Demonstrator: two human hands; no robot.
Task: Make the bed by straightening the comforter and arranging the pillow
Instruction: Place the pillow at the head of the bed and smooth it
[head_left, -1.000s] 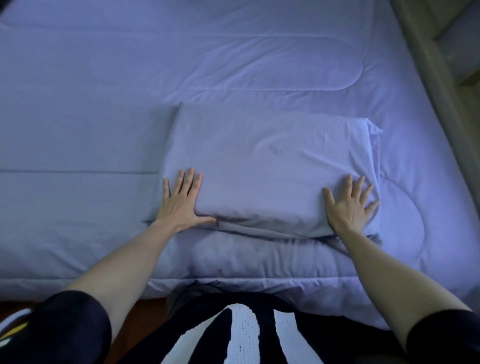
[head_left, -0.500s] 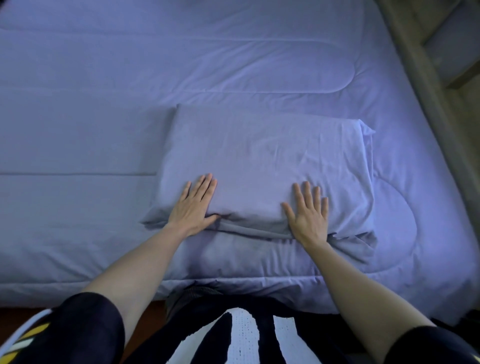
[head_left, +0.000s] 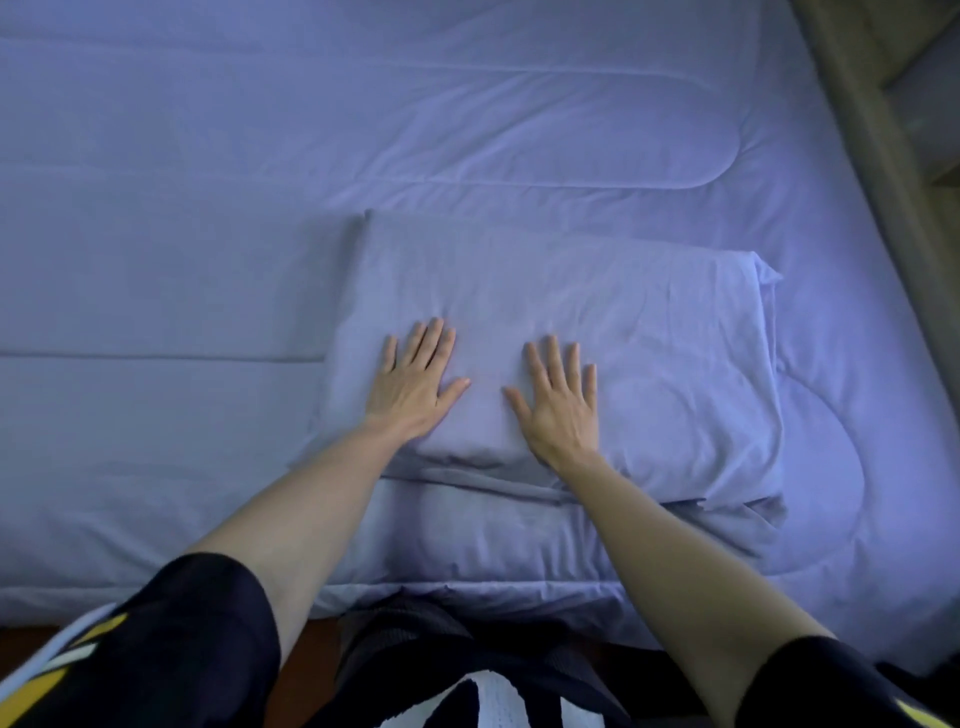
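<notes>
My left hand (head_left: 413, 384) lies flat on the pillow (head_left: 597, 332), palm down, the fingers stretched and a little spread, grasping nothing; my right hand (head_left: 558, 402) lies flat in the same way just beside it, also released and holding nothing; the two thumbs point toward each other with a small strip of pillowcase between them, not touching. Both hands are on the part of the pillow that is near to me; the larger part of the pillow goes away from my fingertips and far out to the right of my right hand, while only a narrow part of it shows to the left of my left hand. The near edge of the pillow passes under my wrists; there the cloth is folded into a loose flap that runs to the right, beyond my right forearm. The pillow rests on the comforter (head_left: 260, 156), which is the same pale blue-violet colour and spreads smooth and flat on all sides of my hands; its stitched lines are seen to the left of my left hand and beyond the pillow; its near edge hangs over the side of the bed, under my forearms. Far to the right of my right hand a beige bed frame (head_left: 872, 156) runs along the comforter. My sleeves (head_left: 171, 644) are dark.
</notes>
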